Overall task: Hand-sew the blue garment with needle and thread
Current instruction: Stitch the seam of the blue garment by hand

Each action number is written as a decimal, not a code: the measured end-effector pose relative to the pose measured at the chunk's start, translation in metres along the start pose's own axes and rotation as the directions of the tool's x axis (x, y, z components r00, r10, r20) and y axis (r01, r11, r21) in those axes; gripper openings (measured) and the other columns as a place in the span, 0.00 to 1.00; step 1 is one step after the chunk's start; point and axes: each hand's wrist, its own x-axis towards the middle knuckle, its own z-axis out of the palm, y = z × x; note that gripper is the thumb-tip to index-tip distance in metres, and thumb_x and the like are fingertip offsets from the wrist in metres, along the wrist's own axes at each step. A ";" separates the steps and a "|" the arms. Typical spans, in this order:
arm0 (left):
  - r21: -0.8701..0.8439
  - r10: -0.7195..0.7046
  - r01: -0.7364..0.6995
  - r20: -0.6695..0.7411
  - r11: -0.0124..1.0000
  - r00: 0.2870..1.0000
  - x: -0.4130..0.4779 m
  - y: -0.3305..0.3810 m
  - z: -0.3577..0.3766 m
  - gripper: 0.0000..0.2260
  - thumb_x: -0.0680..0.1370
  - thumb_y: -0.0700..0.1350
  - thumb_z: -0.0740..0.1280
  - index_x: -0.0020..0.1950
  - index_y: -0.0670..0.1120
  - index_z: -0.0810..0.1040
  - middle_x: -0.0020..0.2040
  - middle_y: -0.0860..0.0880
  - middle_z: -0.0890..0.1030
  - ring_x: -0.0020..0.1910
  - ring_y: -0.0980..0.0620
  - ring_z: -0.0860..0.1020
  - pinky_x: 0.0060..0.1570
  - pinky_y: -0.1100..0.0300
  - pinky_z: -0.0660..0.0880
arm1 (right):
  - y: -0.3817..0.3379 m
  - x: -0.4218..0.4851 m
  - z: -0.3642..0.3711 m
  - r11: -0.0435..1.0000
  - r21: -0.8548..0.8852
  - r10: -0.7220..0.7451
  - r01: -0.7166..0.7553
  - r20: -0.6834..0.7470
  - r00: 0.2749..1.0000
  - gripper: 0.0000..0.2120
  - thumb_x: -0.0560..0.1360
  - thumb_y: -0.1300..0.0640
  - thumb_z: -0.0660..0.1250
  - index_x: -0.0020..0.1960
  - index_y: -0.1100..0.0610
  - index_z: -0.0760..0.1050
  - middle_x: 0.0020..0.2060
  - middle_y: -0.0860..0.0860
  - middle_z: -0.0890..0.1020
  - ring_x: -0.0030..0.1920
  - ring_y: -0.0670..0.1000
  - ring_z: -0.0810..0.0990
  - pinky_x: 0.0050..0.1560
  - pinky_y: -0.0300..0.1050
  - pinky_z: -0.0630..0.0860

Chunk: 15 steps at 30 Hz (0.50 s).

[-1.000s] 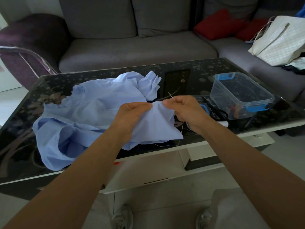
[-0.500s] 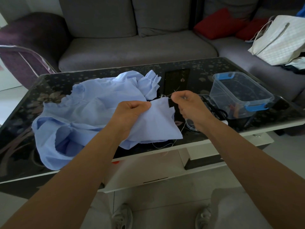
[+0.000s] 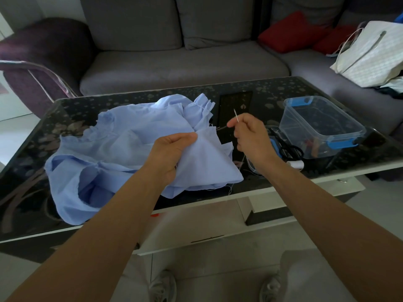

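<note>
Both hands: left (image 3: 172,152) gripping garment (image 3: 122,149), right (image 3: 250,138) pinching needle (image 3: 236,115) beside.

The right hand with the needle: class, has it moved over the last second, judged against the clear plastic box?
Yes. The right hand has drawn away from the blue garment, rightward toward the clear plastic box, lifting the needle free.

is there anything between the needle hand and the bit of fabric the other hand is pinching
Nothing visible. The right hand holds the needle apart from the blue garment edge pinched by the left hand; only thread spans that gap.
</note>
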 end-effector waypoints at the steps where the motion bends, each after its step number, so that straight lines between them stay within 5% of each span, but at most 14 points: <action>1: -0.014 -0.004 0.004 0.011 1.000 1.000 0.000 0.000 0.001 0.13 0.62 0.52 0.79 0.43 0.48 0.87 0.54 0.43 0.84 0.59 0.42 0.80 0.64 0.45 0.74 | -0.005 -0.002 0.003 1.000 0.014 -0.028 0.028 0.025 0.999 0.09 0.81 0.59 0.58 0.49 0.59 0.76 0.38 0.49 0.76 0.37 0.43 0.74 0.37 0.34 0.71; 3: -0.026 -0.007 0.008 0.040 1.000 0.999 0.001 -0.002 0.002 0.17 0.65 0.51 0.78 0.48 0.43 0.86 0.54 0.42 0.84 0.59 0.42 0.80 0.64 0.46 0.74 | -0.010 -0.007 0.012 0.995 -0.028 -0.088 0.092 0.135 0.987 0.07 0.78 0.55 0.66 0.47 0.59 0.78 0.37 0.53 0.79 0.36 0.46 0.76 0.37 0.36 0.74; 6: -0.036 -0.016 0.018 0.057 0.999 0.998 -0.003 0.000 0.003 0.09 0.74 0.43 0.73 0.51 0.39 0.84 0.54 0.39 0.83 0.59 0.41 0.80 0.63 0.48 0.75 | -0.005 -0.014 0.026 0.988 -0.055 -0.127 0.142 0.219 0.967 0.09 0.71 0.51 0.75 0.44 0.56 0.80 0.29 0.46 0.74 0.29 0.43 0.70 0.34 0.31 0.67; 8: -0.039 -0.026 0.030 0.089 0.999 0.996 -0.005 0.000 0.003 0.15 0.73 0.44 0.74 0.55 0.37 0.82 0.56 0.38 0.83 0.59 0.40 0.80 0.63 0.46 0.75 | 0.001 -0.015 0.029 0.985 -0.060 -0.148 0.161 0.182 0.972 0.06 0.71 0.54 0.75 0.43 0.56 0.81 0.30 0.45 0.76 0.31 0.42 0.72 0.36 0.30 0.69; 11: 0.015 -0.008 0.007 0.067 1.000 0.998 -0.006 0.003 0.003 0.10 0.75 0.44 0.72 0.51 0.39 0.81 0.49 0.42 0.83 0.51 0.45 0.81 0.56 0.52 0.78 | 0.002 -0.011 0.027 0.987 -0.025 -0.152 0.159 0.166 0.974 0.02 0.74 0.56 0.72 0.43 0.54 0.81 0.36 0.43 0.80 0.38 0.39 0.77 0.41 0.27 0.72; 15: -0.006 0.007 -0.007 0.018 1.000 1.000 -0.001 -0.001 -0.001 0.30 0.57 0.57 0.80 0.53 0.42 0.85 0.55 0.42 0.84 0.59 0.42 0.80 0.63 0.45 0.74 | -0.006 -0.009 0.007 0.997 -0.073 0.002 0.024 0.337 0.942 0.04 0.76 0.53 0.70 0.43 0.52 0.80 0.41 0.45 0.81 0.42 0.38 0.79 0.39 0.29 0.72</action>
